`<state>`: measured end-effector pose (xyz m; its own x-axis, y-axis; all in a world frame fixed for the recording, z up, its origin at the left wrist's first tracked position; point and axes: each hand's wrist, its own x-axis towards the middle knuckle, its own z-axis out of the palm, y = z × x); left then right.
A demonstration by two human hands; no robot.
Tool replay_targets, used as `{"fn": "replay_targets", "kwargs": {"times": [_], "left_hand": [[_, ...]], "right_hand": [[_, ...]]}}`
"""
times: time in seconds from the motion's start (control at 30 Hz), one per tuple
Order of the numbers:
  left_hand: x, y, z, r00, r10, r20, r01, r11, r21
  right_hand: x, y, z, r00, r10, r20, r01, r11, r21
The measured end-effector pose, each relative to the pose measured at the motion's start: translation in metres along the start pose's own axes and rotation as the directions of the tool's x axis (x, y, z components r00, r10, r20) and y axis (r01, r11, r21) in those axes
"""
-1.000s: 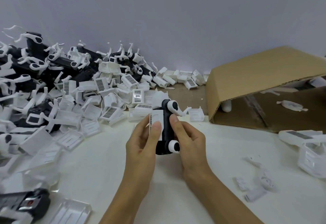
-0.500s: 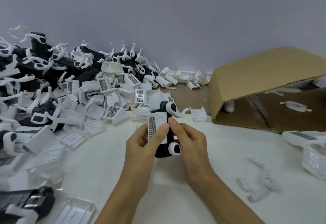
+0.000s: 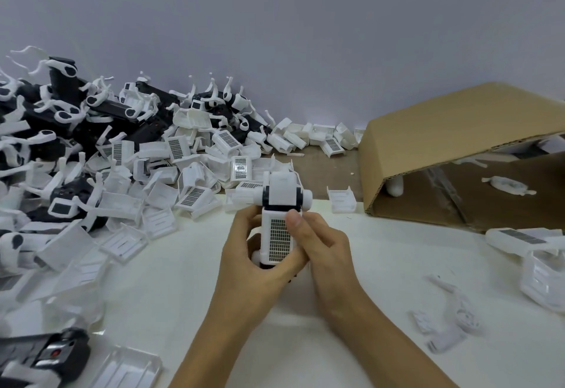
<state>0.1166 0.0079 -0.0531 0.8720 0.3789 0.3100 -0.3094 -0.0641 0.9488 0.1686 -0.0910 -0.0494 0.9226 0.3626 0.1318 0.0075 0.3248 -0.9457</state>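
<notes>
Both my hands hold one small black-and-white plastic device (image 3: pixel 282 201) upright over the white table (image 3: pixel 183 280). A white cover with a dark grid label (image 3: pixel 278 241) faces me on its front. My left hand (image 3: pixel 250 253) grips the device from the left and below. From the right, my right hand (image 3: pixel 321 244) wraps it, its thumb pressing on the top of the labelled cover. White rounded knobs stick out at the device's sides.
A large heap of white covers (image 3: pixel 171 179) and black devices with white arms (image 3: pixel 70 112) fills the left and back. A tipped cardboard box (image 3: pixel 443 143) lies open at the right. More white parts (image 3: pixel 519 241) and scraps (image 3: pixel 443 326) lie right; a black device (image 3: pixel 46 354) sits bottom left.
The device has turned from side-on to face me, with the labelled white cover now flat against its front. My right thumb has moved onto the cover; my left hand shifted lower.
</notes>
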Motion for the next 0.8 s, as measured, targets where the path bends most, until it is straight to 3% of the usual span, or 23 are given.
{"fn": "replay_targets", "kwargs": {"times": [0.17,0.3,0.67,0.8], "left_hand": [[-0.0002,-0.0017,0.0016,0.984,-0.133,0.117,0.157,0.962,-0.224],[-0.0007,-0.0017,0.004,0.991,-0.132,0.036,0.136,0.98,-0.148],[0.0013,-0.0041,0.0055,0.98,-0.197,-0.036,0.181,0.947,-0.265],[0.0017,-0.003,0.005,0.984,-0.161,-0.075,0.138,0.959,-0.247]], "right_hand": [[0.0044,0.0015,-0.0038,0.99,0.102,-0.097,-0.097,0.993,0.062],[0.0031,0.0028,-0.0015,0.993,0.068,-0.098,-0.071,0.997,-0.028],[0.0026,0.0083,0.002,0.994,0.01,-0.107,-0.018,0.997,-0.074],[0.001,0.009,0.0033,0.995,-0.045,-0.094,0.033,0.992,-0.123]]}}
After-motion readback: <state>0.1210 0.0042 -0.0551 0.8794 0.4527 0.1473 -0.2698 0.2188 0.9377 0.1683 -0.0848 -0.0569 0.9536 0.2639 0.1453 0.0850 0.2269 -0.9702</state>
